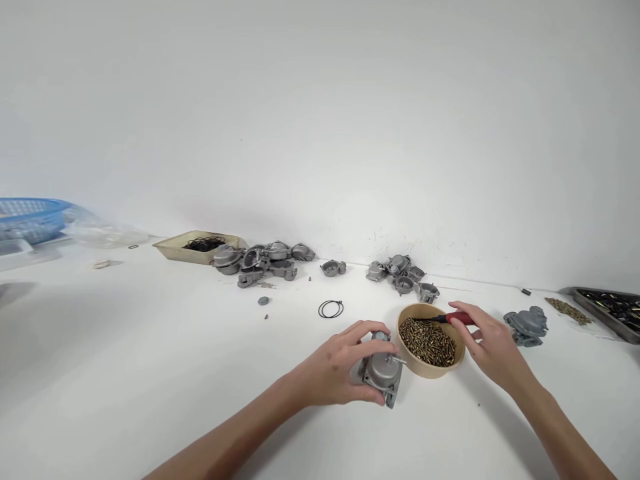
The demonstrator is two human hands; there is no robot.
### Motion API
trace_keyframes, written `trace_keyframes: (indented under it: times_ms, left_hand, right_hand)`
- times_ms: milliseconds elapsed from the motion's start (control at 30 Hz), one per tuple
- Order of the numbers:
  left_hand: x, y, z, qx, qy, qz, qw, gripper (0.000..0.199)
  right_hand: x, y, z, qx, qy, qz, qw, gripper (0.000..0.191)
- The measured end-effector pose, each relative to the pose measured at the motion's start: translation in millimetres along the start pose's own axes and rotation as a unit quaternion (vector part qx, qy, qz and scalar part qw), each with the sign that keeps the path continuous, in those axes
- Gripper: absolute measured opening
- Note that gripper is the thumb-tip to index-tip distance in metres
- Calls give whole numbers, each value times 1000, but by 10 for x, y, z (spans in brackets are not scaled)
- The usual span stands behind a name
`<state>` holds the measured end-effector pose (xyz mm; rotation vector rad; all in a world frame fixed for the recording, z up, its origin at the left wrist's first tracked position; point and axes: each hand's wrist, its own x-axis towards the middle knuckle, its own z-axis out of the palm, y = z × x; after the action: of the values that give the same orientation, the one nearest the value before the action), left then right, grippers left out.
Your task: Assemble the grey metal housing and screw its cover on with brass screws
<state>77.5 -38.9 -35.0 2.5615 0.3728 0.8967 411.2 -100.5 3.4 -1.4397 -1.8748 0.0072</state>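
My left hand (350,363) is closed around a grey cast-metal housing (384,371) with a domed top and a short spout, held just left of the bowl. In my right hand (493,343) is a screwdriver (457,318) with a red handle, gripped between thumb and fingers. Its dark shaft reaches left over the rim of a round tan bowl (431,371), and the tip lies at the screws inside. Many small brass-coloured screws (429,341) fill the bowl. Whether a screw sits on the tip is too small to tell.
Grey metal housings lie in a left pile (270,260) and a right pile (400,270); another housing (527,325) stands at right. Black rubber rings (331,309) lie mid-table. A cream tray (170,249), a blue basket (35,217) and a dark tray (607,317) stand further out.
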Motion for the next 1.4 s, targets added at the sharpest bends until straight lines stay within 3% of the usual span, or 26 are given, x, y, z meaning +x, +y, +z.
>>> trace_keyframes:
  times_ms: [167, 367, 467, 733, 900, 1400]
  left_hand:
    - [14, 11, -11, -28, -16, -25, 999, 60]
    - [7, 44, -25, -23, -38, -49, 998, 60]
    - [4, 54, -27, -19, -39, -47, 998, 60]
    - [6, 68, -32, -21, -40, -46, 998, 58]
    - [7, 69, -26, -90, -33, -50, 994, 55]
    - [-11, 46, -21, -100, -40, -63, 992, 57]
  right_hand:
    - [6, 55, 103, 34, 47, 34, 998, 34]
    - [15, 28, 2, 68, 181, 77, 978, 35]
    - [11, 14, -32, 91, 217, 91, 968, 36]
    - [16, -34, -39, 138, 219, 123, 958, 36]
    - [23, 3, -47, 148, 218, 128, 956, 36]
    - [-16, 7, -64, 117, 200, 75, 970, 28]
